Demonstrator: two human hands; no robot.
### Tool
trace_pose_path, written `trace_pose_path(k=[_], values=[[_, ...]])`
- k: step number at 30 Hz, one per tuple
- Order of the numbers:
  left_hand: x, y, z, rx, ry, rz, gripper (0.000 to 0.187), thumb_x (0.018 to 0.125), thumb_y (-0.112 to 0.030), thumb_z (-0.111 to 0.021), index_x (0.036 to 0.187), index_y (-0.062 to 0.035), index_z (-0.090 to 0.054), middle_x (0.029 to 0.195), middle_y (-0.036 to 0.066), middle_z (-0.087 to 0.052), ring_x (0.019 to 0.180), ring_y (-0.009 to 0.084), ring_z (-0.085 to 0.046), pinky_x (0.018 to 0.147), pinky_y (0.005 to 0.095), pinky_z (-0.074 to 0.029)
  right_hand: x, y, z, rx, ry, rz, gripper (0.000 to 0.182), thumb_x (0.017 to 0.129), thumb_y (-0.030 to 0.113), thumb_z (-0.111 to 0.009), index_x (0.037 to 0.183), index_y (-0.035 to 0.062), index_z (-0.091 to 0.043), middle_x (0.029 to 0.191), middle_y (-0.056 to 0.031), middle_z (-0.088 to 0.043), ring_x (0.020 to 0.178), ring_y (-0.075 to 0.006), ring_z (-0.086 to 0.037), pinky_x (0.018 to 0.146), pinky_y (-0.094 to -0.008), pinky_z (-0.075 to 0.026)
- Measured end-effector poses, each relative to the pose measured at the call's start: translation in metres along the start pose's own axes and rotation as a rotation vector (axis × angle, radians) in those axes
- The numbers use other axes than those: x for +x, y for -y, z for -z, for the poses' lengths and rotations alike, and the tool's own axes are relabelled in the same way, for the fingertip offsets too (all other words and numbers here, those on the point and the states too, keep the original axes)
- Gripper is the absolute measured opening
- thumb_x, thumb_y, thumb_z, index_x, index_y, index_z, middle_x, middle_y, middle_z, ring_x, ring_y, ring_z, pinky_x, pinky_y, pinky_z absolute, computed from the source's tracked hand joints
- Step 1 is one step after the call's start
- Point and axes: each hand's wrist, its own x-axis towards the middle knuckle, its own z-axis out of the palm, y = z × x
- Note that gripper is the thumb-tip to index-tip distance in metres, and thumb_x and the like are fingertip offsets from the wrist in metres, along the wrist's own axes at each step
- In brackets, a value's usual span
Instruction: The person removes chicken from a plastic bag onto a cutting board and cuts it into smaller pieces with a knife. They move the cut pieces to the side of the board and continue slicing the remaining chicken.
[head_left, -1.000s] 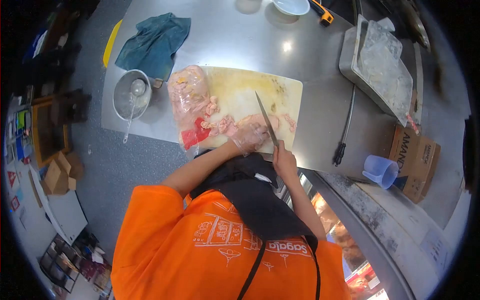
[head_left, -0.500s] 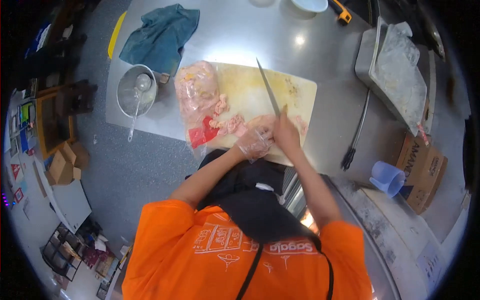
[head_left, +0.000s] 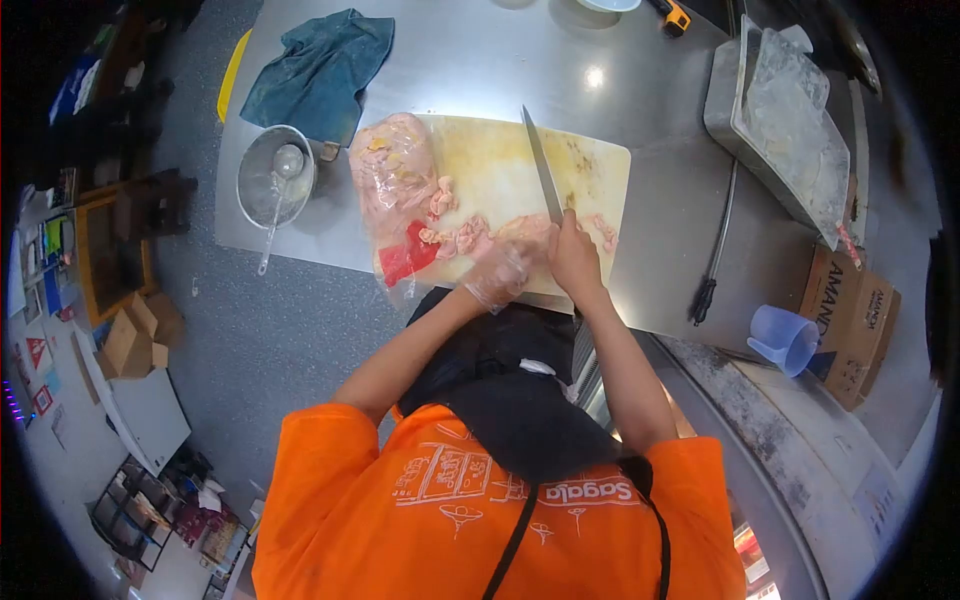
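My right hand [head_left: 575,262] is closed round the handle of a long knife [head_left: 541,160], its blade pointing away from me over the white cutting board [head_left: 490,150]. My left hand [head_left: 497,277], in a clear plastic glove, is at the near edge of a pale piece of raw meat [head_left: 527,230]; its fingers are blurred. Small lumps of raw meat [head_left: 470,236] lie on the board to the left of that piece. A clear plastic bag of raw meat [head_left: 392,170] with a red patch rests over the board's left end.
Left of the board stand a metal pot [head_left: 262,205] with a ladle [head_left: 287,163] and a teal cloth [head_left: 325,75]. On the right are a metal tray [head_left: 725,95] with plastic film, a sharpening rod [head_left: 705,300], a plastic jug [head_left: 785,340] and a cardboard box [head_left: 850,325].
My left hand has moved slightly left, away from my right hand and the knife. The knife remains in my right hand. The whole view has shifted a little.
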Motion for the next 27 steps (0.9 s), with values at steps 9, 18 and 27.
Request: trace_pose_path(k=[9, 18, 27], values=[[-0.001, 0.008, 0.041, 0.496, 0.327, 0.04, 0.018, 0.086, -0.023, -0.059, 0.096, -0.0098, -0.066, 0.101, 0.008, -0.062, 0.092, 0.0259, -0.06, 0.083, 0.0402, -0.048, -0.109, -0.014, -0.019, 0.162, 0.069, -0.284, 0.026, 0.103, 0.024, -0.043, 0.114, 0.0008, -0.044, 0.078, -0.033, -0.063, 0.075, -0.053, -0.062, 0.067, -0.0624, -0.047], [-0.003, 0.011, 0.044, 0.349, 0.276, 0.138, 0.02, 0.085, -0.024, -0.064, 0.099, -0.0089, -0.064, 0.103, 0.012, -0.063, 0.09, 0.0329, -0.06, 0.09, 0.0467, -0.044, -0.098, 0.008, -0.025, 0.068, 0.131, -0.188, 0.026, 0.102, 0.02, -0.044, 0.118, 0.0007, -0.043, 0.074, -0.0322, -0.063, 0.071, -0.0529, -0.063, 0.064, -0.0612, -0.048], [-0.029, 0.013, 0.024, 0.45, 0.201, 0.115, 0.025, 0.083, -0.024, -0.064, 0.104, -0.0106, -0.067, 0.11, 0.011, -0.062, 0.106, 0.0299, -0.055, 0.094, 0.0453, -0.044, -0.132, 0.01, -0.005, -0.028, 0.173, -0.265, 0.029, 0.101, 0.019, -0.045, 0.123, 0.0005, -0.041, 0.075, -0.0316, -0.064, 0.071, -0.0519, -0.063, 0.065, -0.0592, -0.051]])
